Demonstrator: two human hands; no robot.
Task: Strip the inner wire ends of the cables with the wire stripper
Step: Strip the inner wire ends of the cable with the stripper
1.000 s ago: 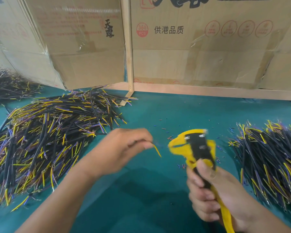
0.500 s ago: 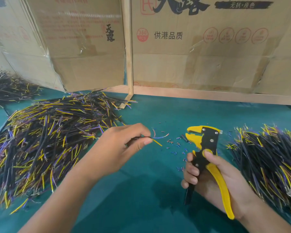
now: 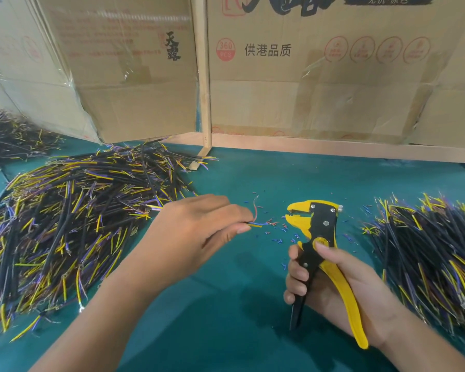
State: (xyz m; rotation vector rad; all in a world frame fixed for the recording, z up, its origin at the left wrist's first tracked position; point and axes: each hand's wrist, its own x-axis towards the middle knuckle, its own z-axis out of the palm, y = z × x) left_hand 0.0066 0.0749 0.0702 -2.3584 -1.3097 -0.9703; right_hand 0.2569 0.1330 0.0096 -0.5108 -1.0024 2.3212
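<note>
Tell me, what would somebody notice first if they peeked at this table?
Probably the yellow-and-black wire stripper gripped in the right hand, right of centre. The left hand pinches a thin cable just left of the tool's mouth. Big heaps of black, yellow and purple cables sprawl on both sides.

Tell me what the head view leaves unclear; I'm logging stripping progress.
- Cable: body hidden inside the left hand.
- Inner wire ends: too small to tell whether stripped.
- Right cable pile: cut off by the frame edge.
- Wire stripper: handles partly covered by the right hand.
</note>
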